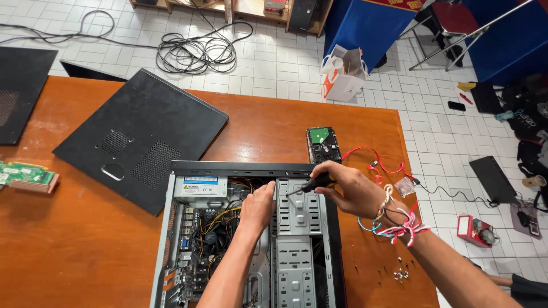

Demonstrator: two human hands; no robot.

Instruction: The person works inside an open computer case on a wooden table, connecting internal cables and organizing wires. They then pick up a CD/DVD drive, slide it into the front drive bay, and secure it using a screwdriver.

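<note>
Your right hand (348, 188) grips a screwdriver (313, 183), its tip on the drive cage (297, 211) of the open case (251, 239); your left hand (257, 206) reaches inside beside it, fingers hidden, so I cannot tell their grip. The case's lower end is cut off. It lies on a wooden table (85, 245) over white tiled floor (274, 57), with a side panel (142, 137), hard drive (323, 144) and screws (401, 274) nearby.

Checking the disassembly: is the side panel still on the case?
No, the side panel lies flat on the table beside the open case.
</note>
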